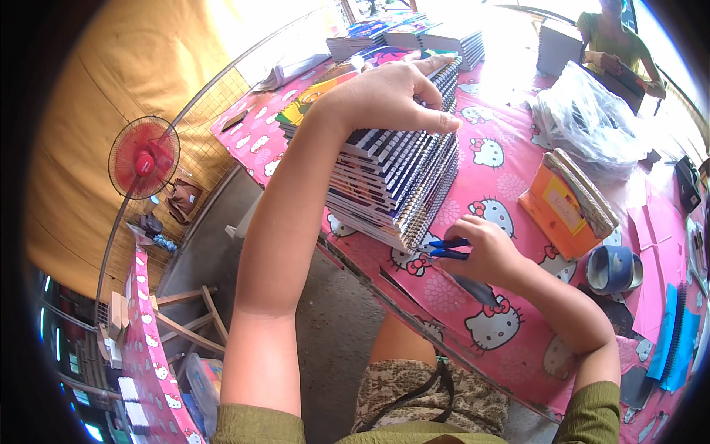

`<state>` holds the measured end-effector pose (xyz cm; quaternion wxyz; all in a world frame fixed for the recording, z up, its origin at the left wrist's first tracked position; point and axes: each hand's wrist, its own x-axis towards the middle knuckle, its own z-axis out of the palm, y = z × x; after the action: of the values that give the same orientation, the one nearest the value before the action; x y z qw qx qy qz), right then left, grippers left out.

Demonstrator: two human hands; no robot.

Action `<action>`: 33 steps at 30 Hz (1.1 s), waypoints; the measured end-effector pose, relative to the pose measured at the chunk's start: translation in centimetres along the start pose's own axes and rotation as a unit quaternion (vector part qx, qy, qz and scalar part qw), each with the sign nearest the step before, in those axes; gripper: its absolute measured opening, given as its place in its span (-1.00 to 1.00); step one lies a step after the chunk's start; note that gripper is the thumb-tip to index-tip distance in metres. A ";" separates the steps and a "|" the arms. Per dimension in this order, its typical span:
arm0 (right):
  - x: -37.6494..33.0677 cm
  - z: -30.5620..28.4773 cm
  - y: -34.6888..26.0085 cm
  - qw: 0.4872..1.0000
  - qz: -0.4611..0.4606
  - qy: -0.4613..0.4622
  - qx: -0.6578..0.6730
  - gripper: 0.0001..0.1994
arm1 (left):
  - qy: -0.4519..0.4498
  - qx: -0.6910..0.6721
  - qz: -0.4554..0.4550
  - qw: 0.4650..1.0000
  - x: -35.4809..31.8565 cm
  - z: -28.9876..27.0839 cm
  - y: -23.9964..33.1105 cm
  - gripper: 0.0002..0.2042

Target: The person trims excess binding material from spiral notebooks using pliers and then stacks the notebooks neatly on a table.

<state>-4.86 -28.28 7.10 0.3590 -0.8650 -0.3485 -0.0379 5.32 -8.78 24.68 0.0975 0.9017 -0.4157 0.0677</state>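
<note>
A tall stack of spiral-bound notebooks [392, 181] stands near the table edge, its wire coils facing right. My left hand [396, 96] reaches across the top of the stack, thumb and fingers spread, resting by the coils at the upper end. My right hand [481, 250] is closed around blue-handled pliers [448, 243]. The pliers' small tips are at the near lower corner of the stack, next to the end of a coil; whether they touch the wire I cannot tell.
More notebook stacks [451, 43] stand at the far end of the pink table [510, 362]. To the right are a clear plastic bag [584, 122], an orange box [558, 211] and a blue tape roll [610, 268]. Another person [629, 52] works far right. A red fan [144, 157] stands left.
</note>
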 end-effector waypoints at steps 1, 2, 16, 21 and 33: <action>0.3 -0.5 0.0 0.998 0.036 -0.034 0.042 -0.69 | -0.001 -0.002 -0.002 1.000 0.0 -0.1 0.1 -0.59; 0.6 -0.8 0.2 0.994 0.063 -0.029 0.088 -0.70 | -0.002 -0.003 -0.003 1.000 -0.1 -0.1 0.2 -0.59; -1.4 0.8 1.1 0.983 -0.078 0.062 -0.155 -0.56 | -0.001 0.007 0.001 1.000 -0.1 0.0 0.0 -0.59; -0.7 1.3 1.2 0.993 -0.060 0.043 -0.093 -0.61 | 0.000 -0.002 -0.001 1.000 0.0 -0.2 0.3 -0.59; -0.8 -0.2 0.2 0.992 -0.030 -0.007 -0.126 -0.55 | 0.003 0.005 0.013 1.000 0.0 0.1 -0.1 -0.58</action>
<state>-5.30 -29.01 6.89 0.2436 -0.8926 -0.3694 -0.0863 5.39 -8.69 24.58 0.0929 0.8967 -0.4265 0.0736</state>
